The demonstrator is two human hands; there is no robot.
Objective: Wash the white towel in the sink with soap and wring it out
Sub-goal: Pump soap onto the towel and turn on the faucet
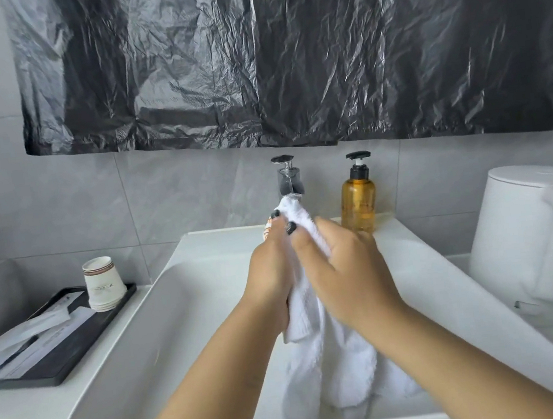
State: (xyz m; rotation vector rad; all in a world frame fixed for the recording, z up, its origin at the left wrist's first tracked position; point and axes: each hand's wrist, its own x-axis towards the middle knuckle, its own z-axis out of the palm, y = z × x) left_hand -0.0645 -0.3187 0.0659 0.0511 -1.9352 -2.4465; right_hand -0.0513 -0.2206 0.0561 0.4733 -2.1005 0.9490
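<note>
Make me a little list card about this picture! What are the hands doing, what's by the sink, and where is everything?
towel: white towel, bunched up high under the faucet, its lower end hanging into the sink
left hand: left hand holds the towel
right hand: right hand holds the towel beside the left
soap: amber pump bottle on the sink's back ledge, right of the faucet
left of sink: black tray with stacked paper cups
right of sink: white kettle
wall: black plastic sheet above
</note>
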